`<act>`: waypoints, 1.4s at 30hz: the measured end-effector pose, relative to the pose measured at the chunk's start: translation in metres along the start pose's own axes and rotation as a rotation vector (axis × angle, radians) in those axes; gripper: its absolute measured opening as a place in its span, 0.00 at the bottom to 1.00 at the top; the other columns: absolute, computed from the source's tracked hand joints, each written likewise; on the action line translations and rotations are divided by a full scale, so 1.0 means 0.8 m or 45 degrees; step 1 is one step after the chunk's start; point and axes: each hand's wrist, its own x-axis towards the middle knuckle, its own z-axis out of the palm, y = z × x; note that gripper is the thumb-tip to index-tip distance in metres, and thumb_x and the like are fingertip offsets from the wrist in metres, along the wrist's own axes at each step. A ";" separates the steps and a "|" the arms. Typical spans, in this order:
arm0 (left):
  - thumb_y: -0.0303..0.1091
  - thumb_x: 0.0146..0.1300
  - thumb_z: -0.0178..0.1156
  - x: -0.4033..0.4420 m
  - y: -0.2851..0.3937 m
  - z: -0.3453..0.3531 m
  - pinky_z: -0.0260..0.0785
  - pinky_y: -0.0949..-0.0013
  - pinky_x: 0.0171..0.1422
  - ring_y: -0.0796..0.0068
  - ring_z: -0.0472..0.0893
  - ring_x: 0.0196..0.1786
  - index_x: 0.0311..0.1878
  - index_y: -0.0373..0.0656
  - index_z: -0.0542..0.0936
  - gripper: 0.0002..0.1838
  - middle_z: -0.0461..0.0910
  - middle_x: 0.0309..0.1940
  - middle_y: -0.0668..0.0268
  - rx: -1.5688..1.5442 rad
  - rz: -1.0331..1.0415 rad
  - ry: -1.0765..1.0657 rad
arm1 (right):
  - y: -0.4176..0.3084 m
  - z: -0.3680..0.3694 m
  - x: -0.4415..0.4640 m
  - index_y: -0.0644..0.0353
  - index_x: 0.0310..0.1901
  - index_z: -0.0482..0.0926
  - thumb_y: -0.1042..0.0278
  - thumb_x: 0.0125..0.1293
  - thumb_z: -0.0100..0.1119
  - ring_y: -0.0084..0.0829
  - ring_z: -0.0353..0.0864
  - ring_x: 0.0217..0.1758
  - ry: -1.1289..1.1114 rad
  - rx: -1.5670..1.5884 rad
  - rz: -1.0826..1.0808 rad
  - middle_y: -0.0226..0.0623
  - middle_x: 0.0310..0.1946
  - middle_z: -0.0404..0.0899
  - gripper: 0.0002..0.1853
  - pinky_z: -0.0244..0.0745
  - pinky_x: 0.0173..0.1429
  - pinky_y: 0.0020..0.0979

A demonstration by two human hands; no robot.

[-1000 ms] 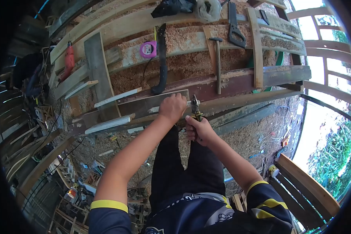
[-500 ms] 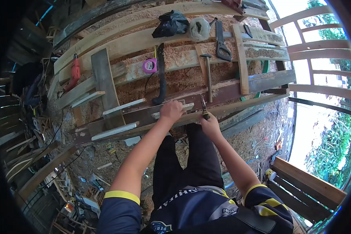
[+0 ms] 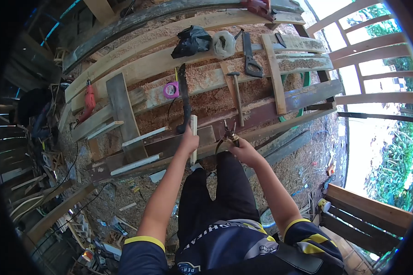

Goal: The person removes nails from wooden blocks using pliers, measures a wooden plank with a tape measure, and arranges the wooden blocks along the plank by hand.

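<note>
My left hand [image 3: 189,140] is closed around a short pale wood strip [image 3: 194,124], which stands nearly upright in the view over the near edge of the bench. To its right, my right hand [image 3: 243,151] grips pliers [image 3: 230,135] whose jaws are spread apart and point away from me. Nothing sits between the jaws. A black-handled machete [image 3: 186,98] lies just beyond my left hand, beside a pink tape measure [image 3: 171,90]. Beyond the pliers a hammer [image 3: 237,98] rests across the boards.
A handsaw [image 3: 251,59], a black plastic bag [image 3: 192,41] and a clear bag [image 3: 223,44] lie on the far boards [image 3: 158,59]. At the left are a red drill [image 3: 89,98] and several white-edged strips [image 3: 135,165]. Shavings cover much of the bench.
My left hand has turned the wood strip from lying across to nearly upright and lifted it off the board. The pliers in my right hand have opened wide. The view has shifted.
</note>
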 end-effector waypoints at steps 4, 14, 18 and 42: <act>0.20 0.63 0.54 -0.020 -0.003 -0.015 0.74 0.55 0.68 0.60 0.79 0.65 0.90 0.58 0.51 0.51 0.75 0.69 0.53 -0.691 -0.235 0.103 | 0.003 0.002 0.019 0.63 0.81 0.68 0.70 0.79 0.62 0.33 0.74 0.79 -0.183 0.510 0.083 0.44 0.74 0.79 0.32 0.67 0.80 0.38; 0.45 0.74 0.59 -0.045 -0.020 0.013 0.73 0.59 0.68 0.68 0.80 0.55 0.66 0.44 0.78 0.23 0.83 0.54 0.66 -1.474 -0.365 0.416 | 0.052 0.021 0.021 0.52 0.90 0.43 0.71 0.75 0.65 0.47 0.55 0.92 -0.337 1.326 -0.129 0.52 0.89 0.54 0.51 0.53 0.90 0.56; 0.47 0.74 0.65 -0.044 -0.021 0.028 0.66 0.59 0.73 0.68 0.75 0.59 0.83 0.50 0.58 0.41 0.74 0.65 0.64 -1.177 -0.229 0.657 | 0.054 0.028 0.013 0.48 0.91 0.42 0.68 0.76 0.66 0.49 0.56 0.91 -0.317 1.473 -0.161 0.53 0.88 0.57 0.52 0.53 0.90 0.61; 0.43 0.81 0.66 -0.046 -0.087 0.025 0.74 0.65 0.58 0.72 0.77 0.52 0.57 0.40 0.69 0.20 0.74 0.50 0.60 -0.459 0.412 1.074 | 0.032 0.104 -0.014 0.63 0.78 0.70 0.63 0.86 0.56 0.38 0.90 0.58 -0.516 0.782 0.381 0.39 0.46 0.87 0.25 0.84 0.67 0.41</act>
